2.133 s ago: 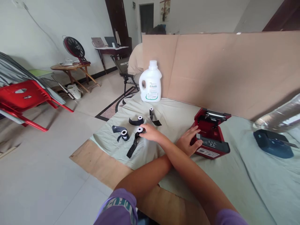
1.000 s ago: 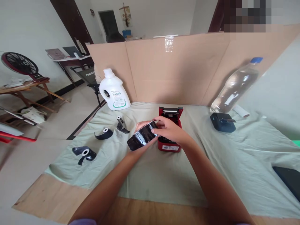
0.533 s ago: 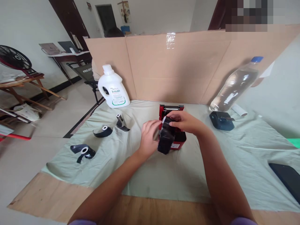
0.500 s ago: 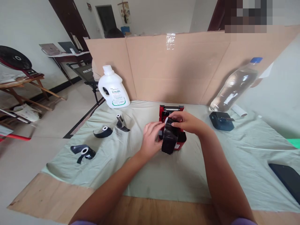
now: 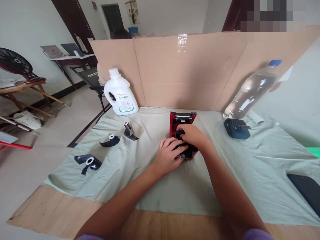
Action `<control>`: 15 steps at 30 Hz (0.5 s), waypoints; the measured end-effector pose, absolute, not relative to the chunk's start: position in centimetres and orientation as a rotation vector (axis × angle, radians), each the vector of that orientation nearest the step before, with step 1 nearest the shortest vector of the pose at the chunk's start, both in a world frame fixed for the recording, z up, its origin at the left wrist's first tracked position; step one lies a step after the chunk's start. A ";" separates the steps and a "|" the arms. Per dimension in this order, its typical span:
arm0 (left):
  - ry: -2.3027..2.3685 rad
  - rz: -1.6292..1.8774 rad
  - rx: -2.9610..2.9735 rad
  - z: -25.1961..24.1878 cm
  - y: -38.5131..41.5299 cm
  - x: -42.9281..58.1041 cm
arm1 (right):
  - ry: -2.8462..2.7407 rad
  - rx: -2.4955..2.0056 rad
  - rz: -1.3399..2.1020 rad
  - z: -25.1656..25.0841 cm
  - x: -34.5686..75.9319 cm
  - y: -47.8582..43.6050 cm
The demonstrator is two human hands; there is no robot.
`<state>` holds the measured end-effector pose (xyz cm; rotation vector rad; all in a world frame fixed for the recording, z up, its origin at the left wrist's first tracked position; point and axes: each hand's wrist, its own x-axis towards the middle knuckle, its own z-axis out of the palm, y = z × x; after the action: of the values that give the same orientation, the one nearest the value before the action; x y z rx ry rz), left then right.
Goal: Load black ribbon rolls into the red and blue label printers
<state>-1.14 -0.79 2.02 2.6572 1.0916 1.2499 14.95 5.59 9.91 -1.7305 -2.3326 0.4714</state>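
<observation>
A small red-and-black printer [image 5: 183, 116] stands on the cloth in front of me with its lid up. My right hand [image 5: 193, 135] reaches into it from the right, fingers curled and pinched round a black roll [image 5: 179, 134], mostly hidden by the fingers. My left hand [image 5: 169, 154] lies over the front of the printer, fingers spread and resting on the roll's loose black strip [image 5: 186, 152]. Three more rolls with white cores lie to the left: a near roll [image 5: 93, 162], a middle roll [image 5: 110, 140] and a far roll [image 5: 128, 130].
A white detergent jug [image 5: 122, 93] and a tall clear bottle [image 5: 251, 90] stand before the cardboard screen [image 5: 172, 70]. At the right are a dark boxy device [image 5: 236, 129], a white tube [image 5: 255, 117] and a black phone [image 5: 305, 190]. The table's bare wooden edge [image 5: 57, 203] is nearest me.
Both hands have lowered the black roll into the open printer. My left hand has moved right and flattened over the strip, which hung in front of the printer before.
</observation>
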 end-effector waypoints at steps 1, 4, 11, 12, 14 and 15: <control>1.099 1.245 2.651 2.0 -0.8 -1.1 | -2.333 -1.753 0.455 9.7 14.7 5.7; 1.112 1.232 2.638 2.0 -0.8 -0.9 | -2.304 -1.761 0.473 9.3 14.7 6.1; 1.129 1.211 2.660 2.2 -1.1 -0.7 | -2.019 -1.580 0.612 12.6 18.4 5.0; 1.130 1.223 2.664 2.2 -1.1 -0.7 | -1.906 -1.602 0.522 12.9 18.9 5.0; 1.123 1.242 2.668 2.2 -1.2 -0.8 | -1.698 -1.590 0.349 12.7 19.7 5.3; 1.113 1.248 2.669 2.2 -1.2 -0.8 | -1.633 -1.572 0.322 12.4 19.9 5.7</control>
<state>-0.76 -1.23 2.22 2.6694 1.1130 1.2480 19.94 5.70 12.40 -1.5716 -1.6332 0.3223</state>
